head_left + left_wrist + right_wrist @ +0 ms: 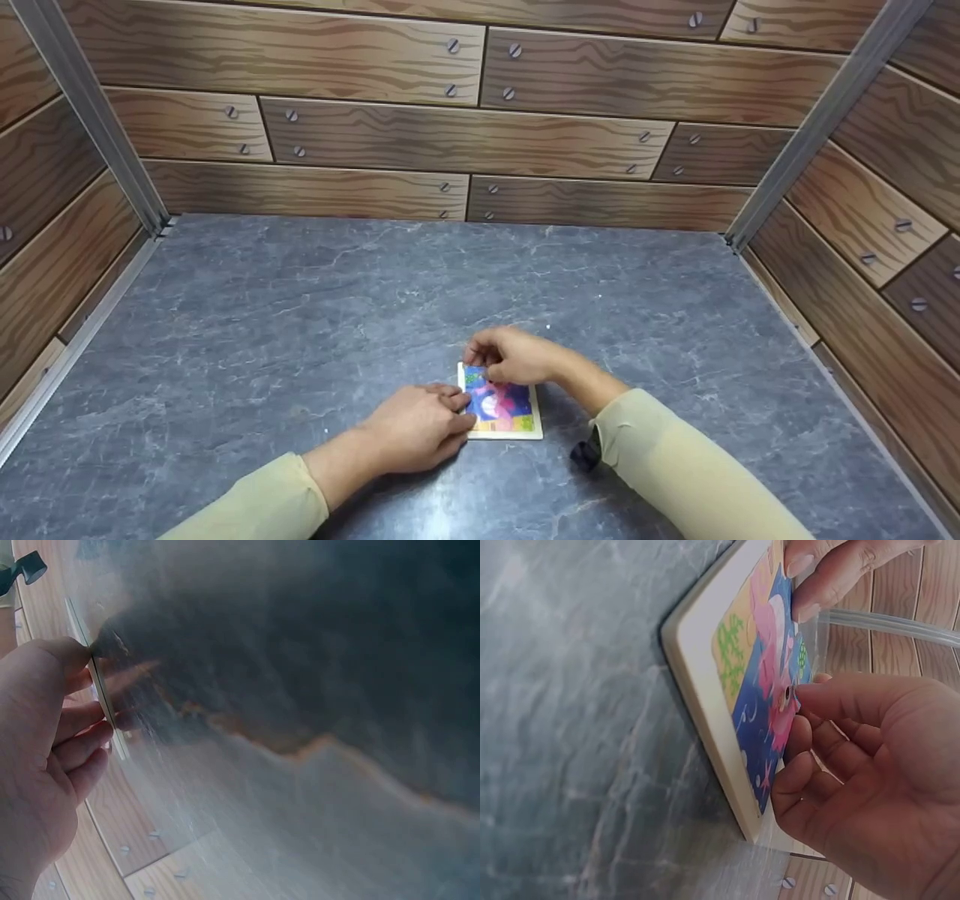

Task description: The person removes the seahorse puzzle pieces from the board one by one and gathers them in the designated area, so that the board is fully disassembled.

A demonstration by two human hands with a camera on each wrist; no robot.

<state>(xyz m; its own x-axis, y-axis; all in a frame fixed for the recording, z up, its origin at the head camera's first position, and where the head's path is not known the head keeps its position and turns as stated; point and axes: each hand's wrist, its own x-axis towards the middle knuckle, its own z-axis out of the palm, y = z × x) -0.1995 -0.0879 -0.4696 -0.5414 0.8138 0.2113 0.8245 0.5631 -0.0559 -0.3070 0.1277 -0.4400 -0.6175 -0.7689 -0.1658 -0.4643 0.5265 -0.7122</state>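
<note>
A small picture board (517,433), like a child's tray puzzle with a pale rim, lies flat on the table. Its printed picture (763,664) shows a pink sea animal on blue with yellow and green parts. My left hand (420,427) holds the board's left edge, its thumb nearer my body and some fingertips on the picture. Above the upper part of the picture is my right hand (517,356), fingers curled and thumb tip at the pink animal's eye. Whether it pinches a loose piece is hidden. In the left wrist view the board (112,724) appears edge-on.
The grey marbled table (300,300) reaches to wood-print walls (375,135) on three sides, with metal posts (810,127) at the back corners. A black band (586,452) sits at the right sleeve. Tiny white specks (548,326) lie beyond the hands.
</note>
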